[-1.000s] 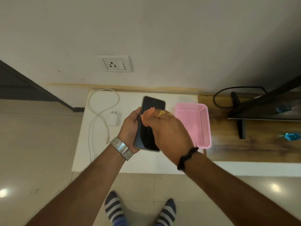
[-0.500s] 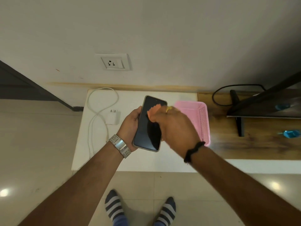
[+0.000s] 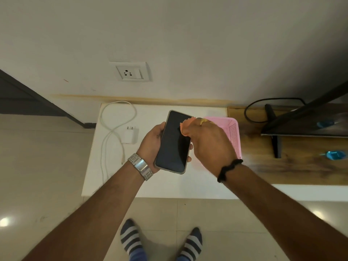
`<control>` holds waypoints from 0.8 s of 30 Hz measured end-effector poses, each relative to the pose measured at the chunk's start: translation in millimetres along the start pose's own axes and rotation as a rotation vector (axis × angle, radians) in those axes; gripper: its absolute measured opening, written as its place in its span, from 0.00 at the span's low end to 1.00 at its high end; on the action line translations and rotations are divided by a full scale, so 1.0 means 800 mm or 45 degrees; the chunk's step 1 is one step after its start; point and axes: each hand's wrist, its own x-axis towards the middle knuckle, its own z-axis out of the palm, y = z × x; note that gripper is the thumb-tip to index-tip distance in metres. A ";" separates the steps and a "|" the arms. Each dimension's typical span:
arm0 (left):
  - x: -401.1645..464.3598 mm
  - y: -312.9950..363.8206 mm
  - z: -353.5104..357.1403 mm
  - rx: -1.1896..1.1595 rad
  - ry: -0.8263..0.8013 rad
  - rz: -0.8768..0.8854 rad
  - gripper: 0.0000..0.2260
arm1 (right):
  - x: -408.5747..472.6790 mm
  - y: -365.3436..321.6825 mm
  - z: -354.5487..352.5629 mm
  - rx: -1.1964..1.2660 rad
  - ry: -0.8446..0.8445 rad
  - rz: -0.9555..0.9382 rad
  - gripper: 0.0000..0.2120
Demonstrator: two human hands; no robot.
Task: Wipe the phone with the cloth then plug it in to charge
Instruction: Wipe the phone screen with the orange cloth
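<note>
My left hand (image 3: 151, 141) grips a black phone (image 3: 173, 144) by its edges, screen up, above the white table (image 3: 165, 185). My right hand (image 3: 211, 146) pinches a small orange cloth (image 3: 186, 125) and presses it on the upper right of the screen. A white charger adapter (image 3: 130, 134) lies on the table to the left, with its white cable (image 3: 113, 129) looped beside it. A white wall socket (image 3: 130, 72) sits in the wall above the table.
A pink plastic basket (image 3: 232, 132) stands on the table behind my right hand. To the right is a wooden shelf (image 3: 301, 162) with a black stand (image 3: 273, 132), a black cord and a blue object (image 3: 335, 154). My striped socks show on the tiled floor below.
My right hand has moved the cloth from the left part of the screen to the upper right edge. The left hand still holds the phone, slightly shifted right.
</note>
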 end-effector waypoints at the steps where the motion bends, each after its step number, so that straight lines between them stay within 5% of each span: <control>1: 0.001 0.002 0.001 -0.001 0.029 0.023 0.23 | -0.009 -0.011 0.005 -0.005 -0.013 -0.061 0.15; 6: -0.001 -0.005 0.008 0.070 0.080 0.020 0.25 | -0.041 -0.041 0.011 0.110 -0.138 -0.309 0.15; 11: -0.002 -0.019 0.018 0.050 0.089 -0.029 0.20 | 0.026 -0.002 0.005 0.097 0.033 0.063 0.11; 17: 0.001 -0.007 0.008 -0.062 0.098 0.033 0.23 | -0.033 -0.045 0.020 0.127 -0.013 -0.240 0.15; 24: 0.006 -0.018 0.006 -0.063 0.094 0.038 0.19 | 0.042 -0.012 0.017 -0.058 0.102 0.112 0.13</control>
